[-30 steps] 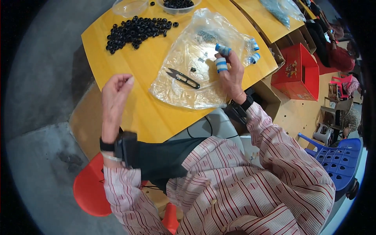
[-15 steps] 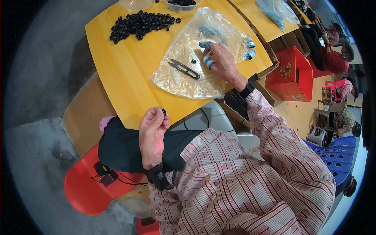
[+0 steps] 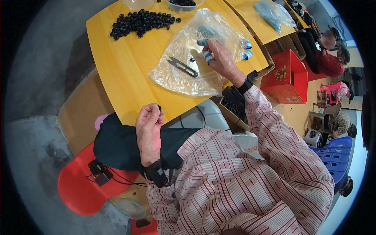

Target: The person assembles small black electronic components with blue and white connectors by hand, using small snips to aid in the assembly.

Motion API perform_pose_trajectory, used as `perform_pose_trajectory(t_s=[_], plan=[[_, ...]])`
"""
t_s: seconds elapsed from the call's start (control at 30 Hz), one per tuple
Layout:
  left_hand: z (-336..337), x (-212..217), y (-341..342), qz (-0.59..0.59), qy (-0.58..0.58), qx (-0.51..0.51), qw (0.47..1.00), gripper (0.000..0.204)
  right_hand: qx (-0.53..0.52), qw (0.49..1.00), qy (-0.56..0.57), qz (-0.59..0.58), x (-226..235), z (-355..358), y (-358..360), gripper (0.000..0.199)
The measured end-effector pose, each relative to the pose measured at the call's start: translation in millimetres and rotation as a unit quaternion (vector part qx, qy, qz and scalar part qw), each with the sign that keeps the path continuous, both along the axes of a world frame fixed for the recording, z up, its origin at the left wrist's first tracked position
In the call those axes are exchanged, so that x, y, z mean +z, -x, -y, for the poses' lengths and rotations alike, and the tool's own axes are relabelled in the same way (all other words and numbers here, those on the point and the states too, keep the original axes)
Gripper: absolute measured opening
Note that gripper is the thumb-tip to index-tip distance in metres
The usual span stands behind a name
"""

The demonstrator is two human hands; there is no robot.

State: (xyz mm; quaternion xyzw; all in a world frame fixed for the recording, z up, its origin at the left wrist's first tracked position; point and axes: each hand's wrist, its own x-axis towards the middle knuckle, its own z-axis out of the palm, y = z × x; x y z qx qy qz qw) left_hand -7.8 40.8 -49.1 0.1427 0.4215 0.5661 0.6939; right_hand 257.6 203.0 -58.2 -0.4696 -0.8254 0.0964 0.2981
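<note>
Pinching a small, round, black ring-like piece, the left hand hung by the near left corner of the yellow-topped table.
Within the second it had shifted there from the left edge, so the piece was held well apart from the heap of glossy black rings toward the far edge. The right hand, digits in blue-and-white striped wraps, had neared the black thread snips on the clear plastic bag; fingers curled, any grip hidden.

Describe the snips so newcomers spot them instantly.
On the yellow table lies a clear plastic bag. The dark snips rest on its left part, pointed blades up-left, looped handle down-right, far longer than the small black piece beside them.
</note>
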Motion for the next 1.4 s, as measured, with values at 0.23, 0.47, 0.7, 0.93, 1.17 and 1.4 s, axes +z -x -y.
perform_pose_trajectory(t_s=[0.23, 0.47, 0.7, 0.93, 1.17, 1.4], plan=[[1, -2, -1, -0.006, -0.003, 0.006, 1.000, 0.017, -0.050, 0.998, -0.024, 0.027, 5, -16, -18, 0.027], [2, -3, -3, -0.032, 0.001, 0.008, 0.999, 0.017, -0.005, 0.997, -0.043, 0.065, -2, -21, -18, 0.034], [2, -5, -4, -0.048, -0.009, 0.010, 0.999, 0.017, 0.023, 0.991, -0.024, 0.128, -1, -22, -18, 0.038], [2, -7, -5, -0.061, -0.016, 0.013, 0.998, 0.018, -0.029, 0.989, -0.091, 0.111, 21, -19, -24, 0.022], [2, -7, -5, -0.073, -0.020, 0.014, 0.997, 0.018, -0.054, 0.992, -0.115, 0.013, 45, -14, -16, 0.024], [1, -9, -5, -0.072, -0.019, 0.007, 0.997, 0.018, -0.082, 0.996, 0.037, 0.008, -7, -15, -36, 0.021]])
